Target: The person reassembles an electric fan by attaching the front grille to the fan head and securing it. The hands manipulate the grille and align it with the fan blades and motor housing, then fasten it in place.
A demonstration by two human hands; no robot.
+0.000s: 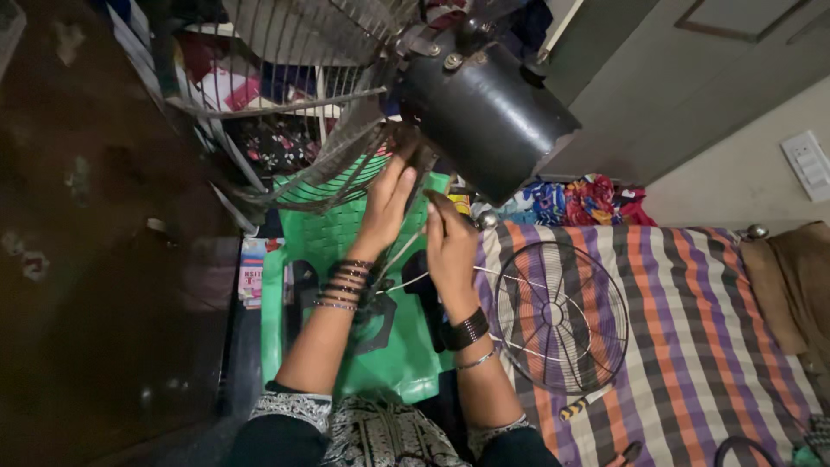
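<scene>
Here your left hand is raised with its fingers spread loosely against the underside of the fan motor housing, steadying the black drum where it meets the rear wire guard; it presses rather than grips, and holds nothing that can be made out. Your right hand sits just below and beside the left one, its fingers pinched narrowly at the same joint, seemingly on a thin light wire that trails down between your wrists, though the exact grip is too small to tell. The housing thus lies directly above both hands, touching the left fingertips. The tilt of the fan probably serves to expose this joint to your view. The detached front grille lies flat on the striped bed cover, to the right of the right hand and apart from it. A green plastic chair stands beneath the fan.
</scene>
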